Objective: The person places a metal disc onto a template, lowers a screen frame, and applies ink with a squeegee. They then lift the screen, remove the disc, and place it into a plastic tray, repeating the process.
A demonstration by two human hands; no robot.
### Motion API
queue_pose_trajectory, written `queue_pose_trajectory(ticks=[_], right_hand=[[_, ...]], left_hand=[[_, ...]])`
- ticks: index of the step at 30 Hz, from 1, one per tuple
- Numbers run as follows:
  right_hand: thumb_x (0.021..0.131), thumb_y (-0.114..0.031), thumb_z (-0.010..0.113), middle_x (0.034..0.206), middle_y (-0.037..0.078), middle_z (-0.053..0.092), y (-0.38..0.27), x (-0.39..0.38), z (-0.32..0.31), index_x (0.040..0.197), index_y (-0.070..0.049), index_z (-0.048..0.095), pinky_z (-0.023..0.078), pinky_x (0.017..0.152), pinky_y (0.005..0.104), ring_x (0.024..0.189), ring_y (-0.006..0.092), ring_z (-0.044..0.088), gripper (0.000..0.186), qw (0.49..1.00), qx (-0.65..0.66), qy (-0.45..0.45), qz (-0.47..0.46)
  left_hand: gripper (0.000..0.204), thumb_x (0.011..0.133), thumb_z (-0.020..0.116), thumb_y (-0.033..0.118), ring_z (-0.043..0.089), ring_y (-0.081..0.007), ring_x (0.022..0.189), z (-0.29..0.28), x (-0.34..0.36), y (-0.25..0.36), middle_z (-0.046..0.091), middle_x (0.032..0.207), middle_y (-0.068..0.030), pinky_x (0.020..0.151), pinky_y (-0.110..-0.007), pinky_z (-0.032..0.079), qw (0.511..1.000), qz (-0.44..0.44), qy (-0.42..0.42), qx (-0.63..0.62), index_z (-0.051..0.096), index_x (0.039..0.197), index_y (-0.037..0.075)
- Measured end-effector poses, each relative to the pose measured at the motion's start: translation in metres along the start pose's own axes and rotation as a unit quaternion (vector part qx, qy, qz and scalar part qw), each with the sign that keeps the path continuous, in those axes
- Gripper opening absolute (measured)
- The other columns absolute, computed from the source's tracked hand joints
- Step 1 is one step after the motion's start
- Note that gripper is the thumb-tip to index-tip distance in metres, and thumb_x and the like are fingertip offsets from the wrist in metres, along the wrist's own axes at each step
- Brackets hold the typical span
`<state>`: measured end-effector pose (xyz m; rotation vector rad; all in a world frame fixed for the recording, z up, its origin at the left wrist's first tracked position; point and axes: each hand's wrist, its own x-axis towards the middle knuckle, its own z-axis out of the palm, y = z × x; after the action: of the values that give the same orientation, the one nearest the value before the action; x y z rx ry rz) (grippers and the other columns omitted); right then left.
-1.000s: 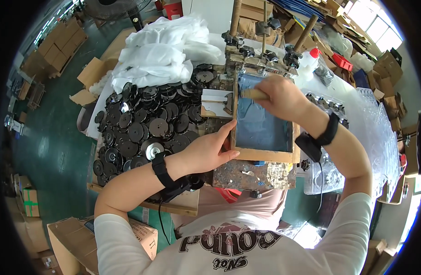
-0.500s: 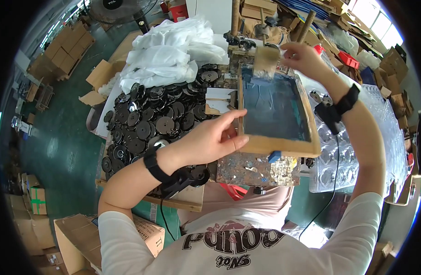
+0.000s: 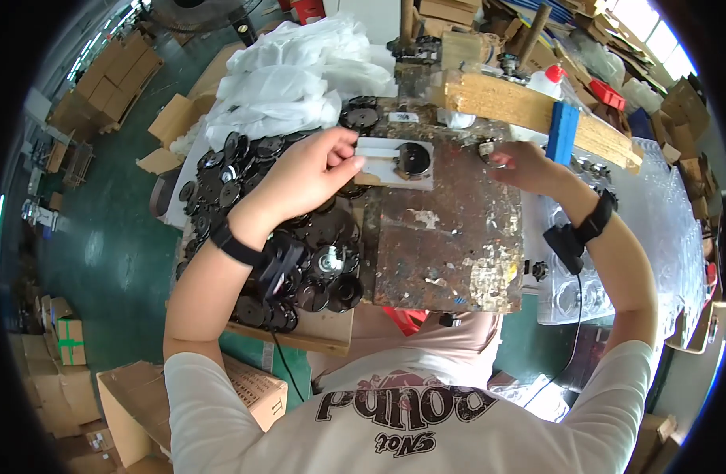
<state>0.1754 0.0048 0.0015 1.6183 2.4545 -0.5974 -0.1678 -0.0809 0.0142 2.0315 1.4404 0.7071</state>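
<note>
My left hand (image 3: 319, 167) is at the left end of a white fixture plate (image 3: 422, 180), fingers bent, thumb and forefinger apart with nothing seen between them. A round black disc part (image 3: 414, 159) lies on the right side of that plate. My right hand (image 3: 525, 167) is closed on a small shiny round part (image 3: 487, 149), whose kind is too small to make out. Above it, the wooden-framed printing screen (image 3: 505, 98) is tilted up, its near edge toward me and a blue block (image 3: 563, 133) on it. My right fingers are below that frame.
A heap of black disc parts (image 3: 244, 170) covers the table to the left. White cloth (image 3: 288, 79) is piled behind it. The paint-stained board (image 3: 450, 237) lies in front of me. Clear plastic trays (image 3: 647, 229) stand on the right, near a white bottle with a red cap (image 3: 547, 80).
The screen has swung up from lying flat, uncovering the fixture plate and the disc. My left hand has left its frame, moving up and left. My right hand has come down from the squeegee.
</note>
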Motion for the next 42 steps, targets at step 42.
queue_pose_trajectory(ticks=[42], right_hand=[[0.075, -0.024, 0.069, 0.082, 0.011, 0.065, 0.130, -0.109, 0.012, 0.095, -0.003, 0.063, 0.049, 0.069, 0.0310, 0.073, 0.0195, 0.061, 0.030, 0.986, 0.014, 0.164, 0.028]], left_hand=[[0.042, 0.082, 0.062, 0.004, 0.055, -0.0078, 0.082, 0.021, 0.024, -0.002, 0.057, 0.100, -0.0024, 0.067, -0.023, 0.049, 0.948, -0.083, -0.089, -0.295, 0.047, 0.121, 0.008]])
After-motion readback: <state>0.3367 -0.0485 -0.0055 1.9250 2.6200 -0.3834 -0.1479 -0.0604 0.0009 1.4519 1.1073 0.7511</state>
